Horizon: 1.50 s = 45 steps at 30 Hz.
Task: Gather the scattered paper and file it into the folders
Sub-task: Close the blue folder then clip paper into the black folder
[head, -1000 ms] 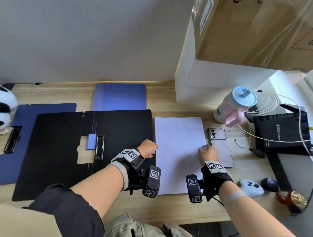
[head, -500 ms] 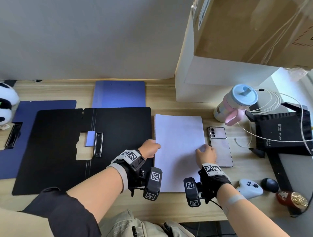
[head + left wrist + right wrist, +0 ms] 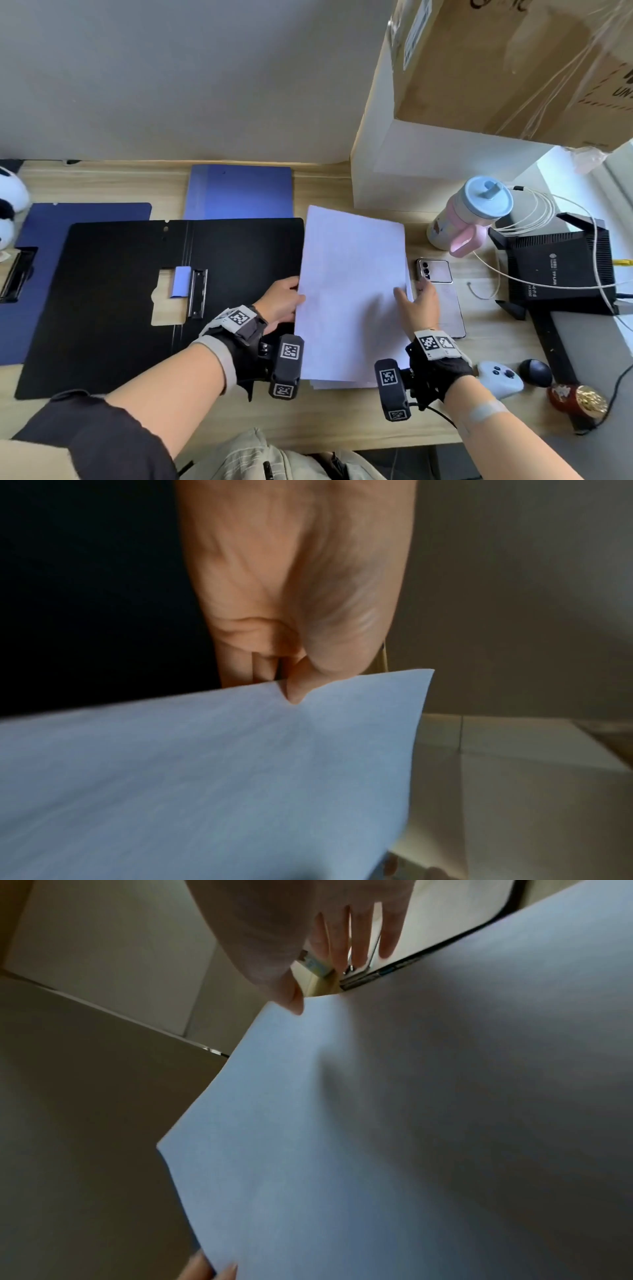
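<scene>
A white sheet of paper (image 3: 352, 291) is raised off the stack (image 3: 342, 383) lying on the desk. My left hand (image 3: 284, 301) pinches its left edge, thumb on top (image 3: 294, 693), fingers curled beneath. My right hand (image 3: 419, 301) holds the right edge, thumb (image 3: 296, 1001) on the sheet (image 3: 411, 1123), with straight fingers reaching past the edge over a phone. An open black folder (image 3: 102, 308) with a metal clip (image 3: 198, 293) lies just left of the sheet. A blue folder (image 3: 239, 192) lies behind it and a navy one (image 3: 68, 219) to its left.
A phone (image 3: 445, 308) lies right of the stack, under my right fingers. Further right are a pink-and-blue cup (image 3: 472, 212), a black router (image 3: 561, 267) with cables, a white controller (image 3: 500, 377) and a mouse (image 3: 534, 371). A white box (image 3: 428, 164) stands at the back.
Both hands have taken the top sheet by its edges and lifted it off the stack; it now tilts slightly and overlaps the black folder's right edge.
</scene>
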### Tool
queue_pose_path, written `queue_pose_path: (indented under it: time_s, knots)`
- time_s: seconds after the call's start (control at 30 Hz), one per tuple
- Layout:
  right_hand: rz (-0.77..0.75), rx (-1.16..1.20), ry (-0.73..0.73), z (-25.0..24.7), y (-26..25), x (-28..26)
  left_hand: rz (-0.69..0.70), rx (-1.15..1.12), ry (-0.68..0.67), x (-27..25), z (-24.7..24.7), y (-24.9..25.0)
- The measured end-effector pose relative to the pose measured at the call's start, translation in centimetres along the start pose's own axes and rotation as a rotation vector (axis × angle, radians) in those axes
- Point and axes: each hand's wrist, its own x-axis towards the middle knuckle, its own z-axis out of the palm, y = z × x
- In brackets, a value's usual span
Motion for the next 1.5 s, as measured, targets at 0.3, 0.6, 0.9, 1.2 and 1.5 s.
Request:
queue_pose_path:
  time_s: [0.3,0.6,0.9,1.2,1.5]
  knots:
    - [-0.025,0.752,-0.562,3.4,-8.1,-4.6,0.260,-0.231,0.103,-3.9,-9.4,3.4]
    - [-0.131,0.531,-0.619,7.0,-10.6,-6.6,0.287,-0.048,0.176,-6.3,-13.4,1.1]
    - [-0.136,0.380,-0.522,7.3,-10.3,-7.5,0.289,-0.197,0.245,-5.3,-13.0,0.7]
    - [0.006,0.233,-0.438,9.5,-8.2,-6.8,0.086,-0.061,0.369,-3.3,-17.0,-1.9]
    - [0.182,0.081,-0.424,11.3,-6.0,-6.3,-0.207,0.348,0.363,-0.7,-18.7,-4.3]
